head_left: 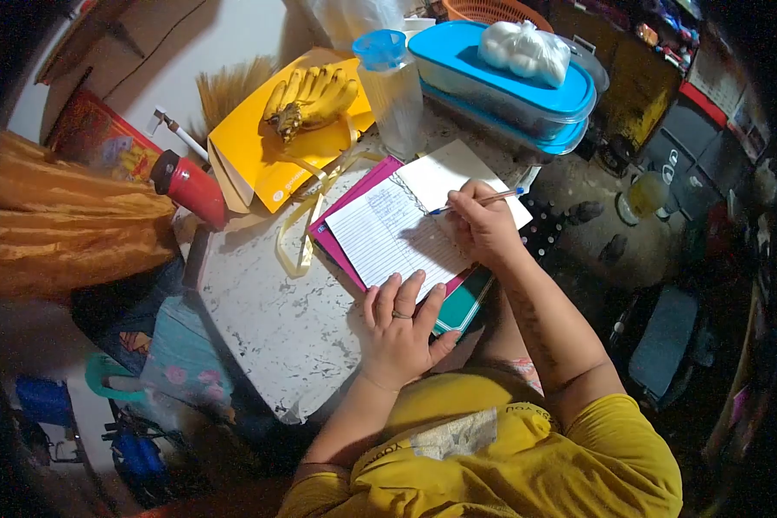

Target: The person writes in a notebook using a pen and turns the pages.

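An open lined notebook lies on a pink folder, with handwriting on the upper part of its left page. My right hand grips a blue-and-white pen, its tip pointing left near the notebook's binding. Spread over the lower edge of the page and the folder, my left hand has its fingers apart and wears a ring; nothing is held in it. A green book shows from under the folder, beside my left thumb.
Bananas rest on a yellow envelope at the table's back. Around them are a red tumbler, a gold ribbon, a clear pitcher and blue-lidded containers with a white plastic bag on top.
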The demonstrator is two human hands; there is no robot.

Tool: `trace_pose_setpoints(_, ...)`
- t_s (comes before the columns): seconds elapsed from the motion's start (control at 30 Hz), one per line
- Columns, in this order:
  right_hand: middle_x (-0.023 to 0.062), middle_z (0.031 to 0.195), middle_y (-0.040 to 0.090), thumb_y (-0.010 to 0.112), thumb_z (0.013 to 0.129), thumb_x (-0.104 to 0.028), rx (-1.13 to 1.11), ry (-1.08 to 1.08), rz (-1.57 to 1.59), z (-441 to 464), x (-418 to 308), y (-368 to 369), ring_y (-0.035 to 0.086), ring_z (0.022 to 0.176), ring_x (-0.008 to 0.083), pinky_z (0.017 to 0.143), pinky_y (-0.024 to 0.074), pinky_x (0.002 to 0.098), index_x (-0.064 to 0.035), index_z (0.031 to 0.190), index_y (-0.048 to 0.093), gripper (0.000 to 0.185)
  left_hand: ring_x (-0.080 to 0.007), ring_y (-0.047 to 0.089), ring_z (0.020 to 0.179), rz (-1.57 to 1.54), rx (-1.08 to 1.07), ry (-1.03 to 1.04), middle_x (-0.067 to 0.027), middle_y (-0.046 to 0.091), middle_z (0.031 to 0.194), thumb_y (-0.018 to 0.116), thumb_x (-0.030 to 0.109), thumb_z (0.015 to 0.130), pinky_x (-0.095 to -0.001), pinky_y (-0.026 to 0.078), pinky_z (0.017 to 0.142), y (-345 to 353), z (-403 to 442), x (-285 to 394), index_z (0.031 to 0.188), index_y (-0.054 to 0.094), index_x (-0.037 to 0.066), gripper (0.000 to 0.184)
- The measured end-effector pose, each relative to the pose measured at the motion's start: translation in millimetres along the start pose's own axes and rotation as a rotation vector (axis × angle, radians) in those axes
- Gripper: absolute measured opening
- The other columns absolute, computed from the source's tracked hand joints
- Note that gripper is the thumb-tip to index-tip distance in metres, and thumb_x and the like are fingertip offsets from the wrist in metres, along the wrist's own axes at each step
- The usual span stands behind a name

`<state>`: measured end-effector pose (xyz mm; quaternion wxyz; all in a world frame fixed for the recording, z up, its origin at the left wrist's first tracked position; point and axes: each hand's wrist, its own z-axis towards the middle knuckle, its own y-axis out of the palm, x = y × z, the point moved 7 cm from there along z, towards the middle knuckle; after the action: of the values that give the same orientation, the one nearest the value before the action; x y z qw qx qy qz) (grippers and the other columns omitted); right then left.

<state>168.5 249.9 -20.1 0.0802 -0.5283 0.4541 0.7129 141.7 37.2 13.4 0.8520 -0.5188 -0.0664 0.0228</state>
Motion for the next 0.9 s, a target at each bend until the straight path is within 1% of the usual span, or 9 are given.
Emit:
trace_pose_setpoints(0.07,0.0014,0.075,0.065,0.073,0.097,-0.018,0.012,0.007,-0.433,-5.1,-4.6,-0.2,0.055,0.064,0.0078,0.056,0.0422,0.0268,-0.0061,0.080,0.062,0.024,-0.0362,0.047,0.129,0.003,0.005,0.000,-0.0116,0.054,0.141,0.051,0.061,0.098,-0.0581,0.031,0.111,-0.3,0.4,-0.3,0.132,0.065,0.018,0.057)
trace_pose_setpoints(0.13,-0.0008,0.074,0.064,0.074,0.096,-0.017,-0.188,-0.167,-0.594,-5.3,3.8,14.1,0.055,0.067,0.0069,0.059,0.0431,0.0267,-0.0048,0.079,0.063,0.024,-0.0359,0.047,0.129,0.003,-0.001,0.001,-0.0119,0.055,0.139,0.051,0.061,0.097,-0.0583,0.032,0.111,1.4,-1.8,0.4,0.131,0.065,0.017,0.057)
trace_pose_setpoints(0.43,-0.0032,0.073,0.060,0.075,0.096,-0.018,-0.220,-0.009,-0.690,-14.2,14.7,22.5,0.051,0.070,0.0052,0.060,0.0420,0.0268,-0.0031,0.079,0.062,0.026,-0.0359,0.048,0.128,-0.013,0.038,0.010,-0.0117,0.056,0.133,0.053,0.061,0.097,-0.0582,0.034,0.109,0.2,-1.2,-1.8,0.127,0.066,0.016,0.055)
trace_pose_setpoints(0.53,-0.0007,0.077,0.062,0.072,0.099,-0.020,-0.174,-0.194,-0.658,-10.2,10.0,12.7,0.052,0.065,0.0062,0.057,0.0415,0.0252,-0.0046,0.083,0.061,0.024,-0.0359,0.048,0.129,-0.012,0.034,0.004,-0.0113,0.056,0.136,0.053,0.060,0.097,-0.0579,0.033,0.110,1.4,-1.9,-1.9,0.128,0.066,0.016,0.056)
trace_pose_setpoints(0.6,0.0024,0.081,0.064,0.066,0.102,-0.022,0.127,-0.020,-0.111,-9.7,11.1,-13.9,0.052,0.063,0.0074,0.053,0.0403,0.0230,-0.0069,0.089,0.061,0.021,-0.0353,0.047,0.130,-0.005,0.026,0.001,-0.0106,0.055,0.142,0.054,0.060,0.096,-0.0575,0.032,0.111,2.0,-3.0,-1.9,0.130,0.066,0.016,0.057)
trace_pose_setpoints(0.63,0.0048,0.082,0.065,0.063,0.104,-0.023,0.197,-0.149,-0.068,-1.2,8.0,-25.5,0.052,0.063,0.0084,0.049,0.0378,0.0211,-0.0087,0.095,0.059,0.018,-0.0353,0.047,0.130,-0.004,0.030,-0.004,-0.0106,0.055,0.142,0.054,0.060,0.096,-0.0575,0.032,0.111,2.6,-4.5,-2.3,0.130,0.066,0.016,0.057)
trace_pose_setpoints(0.73,0.0081,0.087,0.068,0.061,0.105,-0.023,0.362,-0.116,0.198,-15.9,-7.0,-17.3,0.055,0.068,0.0084,0.055,0.0403,0.0213,-0.0098,0.104,0.058,0.014,-0.0407,0.043,0.135,-0.069,0.002,-0.014,-0.0146,0.050,0.150,0.059,0.059,0.093,-0.0619,0.026,0.115,7.4,-7.7,-2.6,0.137,0.062,0.012,0.064)
trace_pose_setpoints(0.8,0.0087,0.088,0.069,0.061,0.105,-0.023,0.337,-0.128,0.176,-13.3,-1.2,-22.0,0.056,0.069,0.0085,0.056,0.0408,0.0214,-0.0099,0.104,0.058,0.013,-0.0336,0.046,0.132,0.005,0.043,0.001,-0.0084,0.055,0.146,0.056,0.060,0.094,-0.0567,0.029,0.114,5.4,-8.0,-1.1,0.131,0.065,0.014,0.059)
trace_pose_setpoints(0.9,0.0098,0.092,0.070,0.061,0.105,-0.021,0.249,-0.164,0.094,-5.6,7.0,-27.5,0.056,0.070,0.0084,0.057,0.0410,0.0214,-0.0101,0.105,0.058,0.012,-0.0337,0.046,0.133,0.003,0.028,-0.010,-0.0078,0.055,0.145,0.058,0.059,0.093,-0.0564,0.028,0.115,7.2,-8.0,-1.6,0.130,0.065,0.014,0.058)
